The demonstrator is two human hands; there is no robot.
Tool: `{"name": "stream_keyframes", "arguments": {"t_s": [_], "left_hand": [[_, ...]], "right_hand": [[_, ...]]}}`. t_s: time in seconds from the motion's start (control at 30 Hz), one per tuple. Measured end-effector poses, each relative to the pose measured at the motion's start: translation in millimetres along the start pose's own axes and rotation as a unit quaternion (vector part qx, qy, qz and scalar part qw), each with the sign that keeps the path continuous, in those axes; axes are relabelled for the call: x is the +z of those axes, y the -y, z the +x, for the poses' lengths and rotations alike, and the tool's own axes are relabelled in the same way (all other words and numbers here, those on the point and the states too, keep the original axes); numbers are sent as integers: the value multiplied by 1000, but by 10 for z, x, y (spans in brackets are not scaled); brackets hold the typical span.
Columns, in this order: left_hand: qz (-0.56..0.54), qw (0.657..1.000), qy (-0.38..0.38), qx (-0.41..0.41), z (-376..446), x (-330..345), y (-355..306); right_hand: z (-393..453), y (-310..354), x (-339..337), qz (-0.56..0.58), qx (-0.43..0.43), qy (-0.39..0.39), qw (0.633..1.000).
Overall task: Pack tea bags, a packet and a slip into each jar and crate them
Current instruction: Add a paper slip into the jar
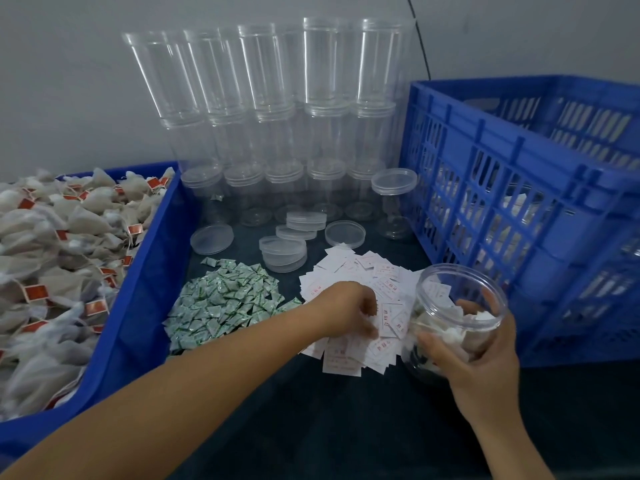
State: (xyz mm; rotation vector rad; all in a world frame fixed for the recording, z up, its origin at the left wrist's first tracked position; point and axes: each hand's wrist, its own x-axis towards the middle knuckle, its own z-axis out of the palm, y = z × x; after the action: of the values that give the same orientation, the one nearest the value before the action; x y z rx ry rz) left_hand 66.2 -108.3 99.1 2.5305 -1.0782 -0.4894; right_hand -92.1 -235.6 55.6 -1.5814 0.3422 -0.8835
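**Jar held tilted while the other hand reached into the slips**

The right hand [479, 344] grasped a clear plastic jar [457, 306], its grip wrapped round the wall near the mouth, fingers curled against the ribbed rim. The jar leaned toward the person, just beside the blue slatted crate [519, 188], and held pale, gauzy tea bags. The left hand [349, 311] lay on the heap of slips [367, 275], thin white paper squares with red print, its fingers curled down into them; whether it pinched one could not be told. Beside the slips sat a mound of small glossy packets [225, 299], white and green. A blue tray [149, 271] at the left was piled with soft mesh tea bags [52, 258] bearing red tags. Empty transparent cylinders [277, 109] stood stacked against the wall, with round flat lids [282, 252] scattered on the dark counter [311, 410] before them.
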Motion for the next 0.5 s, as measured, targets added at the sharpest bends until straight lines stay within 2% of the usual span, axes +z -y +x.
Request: {"name": "stream_keyframes", "arguments": {"t_s": [0.3, 0.5], "left_hand": [[28, 998, -31, -40, -25, -137, 103], [105, 992, -59, -25, -97, -277, 198]], "right_hand": [[-31, 7, 3, 5, 29, -4, 1000], [-36, 29, 67, 9, 32, 10, 999]]}}
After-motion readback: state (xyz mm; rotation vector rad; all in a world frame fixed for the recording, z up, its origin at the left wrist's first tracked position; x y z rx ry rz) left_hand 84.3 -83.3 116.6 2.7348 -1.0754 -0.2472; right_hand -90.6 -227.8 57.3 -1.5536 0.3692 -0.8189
